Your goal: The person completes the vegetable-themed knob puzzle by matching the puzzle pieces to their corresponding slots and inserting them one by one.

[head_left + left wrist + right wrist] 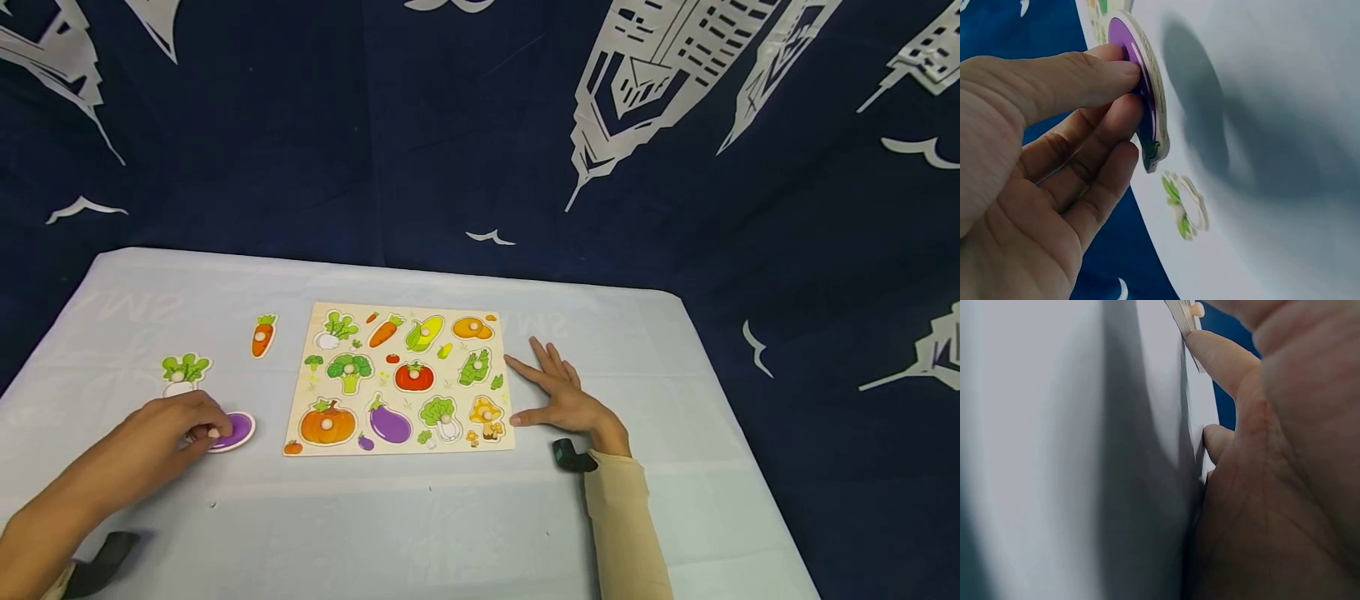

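Note:
My left hand point(161, 433) pinches a purple eggplant puzzle piece point(240, 430) between thumb and fingers. In the left wrist view the eggplant piece is tilted on edge, its shadow on the table beside it. A turnip piece point(185, 367) with green leaves lies just beyond that hand, partly covered by it. Farther back is a small carrot piece point(262, 337) with a knob. The wooden vegetable puzzle board point(446, 381) lies flat between the hands. My right hand point(566, 396) rests spread on the table, thumb and index fingertips at the board's right edge.
Knobbed pieces such as a pumpkin point(327, 425) and a tomato point(414, 377) sit in the board. The white-covered table point(450, 533) ends at a dark blue curtain point(450, 167) with pale building prints. A black wrist device point(573, 457) is at my right wrist.

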`<state>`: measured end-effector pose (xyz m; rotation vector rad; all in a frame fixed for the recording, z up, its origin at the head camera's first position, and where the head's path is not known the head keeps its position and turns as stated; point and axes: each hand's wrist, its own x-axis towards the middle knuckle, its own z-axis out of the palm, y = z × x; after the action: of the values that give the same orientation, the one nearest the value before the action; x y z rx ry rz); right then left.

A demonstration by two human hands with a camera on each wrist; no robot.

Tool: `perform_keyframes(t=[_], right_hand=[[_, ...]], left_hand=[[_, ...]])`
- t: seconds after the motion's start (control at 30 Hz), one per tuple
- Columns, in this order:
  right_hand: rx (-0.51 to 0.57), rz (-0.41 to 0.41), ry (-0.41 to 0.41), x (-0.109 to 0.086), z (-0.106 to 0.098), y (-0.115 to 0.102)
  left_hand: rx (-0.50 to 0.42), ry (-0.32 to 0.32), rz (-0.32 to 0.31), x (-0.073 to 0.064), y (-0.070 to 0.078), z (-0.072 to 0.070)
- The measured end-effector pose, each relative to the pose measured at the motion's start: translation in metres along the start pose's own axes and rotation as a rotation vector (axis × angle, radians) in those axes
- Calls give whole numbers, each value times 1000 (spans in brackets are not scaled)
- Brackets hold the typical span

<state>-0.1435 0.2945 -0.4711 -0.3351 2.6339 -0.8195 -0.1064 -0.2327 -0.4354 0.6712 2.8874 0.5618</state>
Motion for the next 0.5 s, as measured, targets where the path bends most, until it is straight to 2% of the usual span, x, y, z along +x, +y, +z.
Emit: perform_keyframes(t=[0.23,0.5], right_hand=[[4,2,-3,0,0,0],[6,-7,-2,-1,-2,-3]], left_hand=[[-2,-15,69,17,20,-2],[-6,-58,98,32,39,-3]])
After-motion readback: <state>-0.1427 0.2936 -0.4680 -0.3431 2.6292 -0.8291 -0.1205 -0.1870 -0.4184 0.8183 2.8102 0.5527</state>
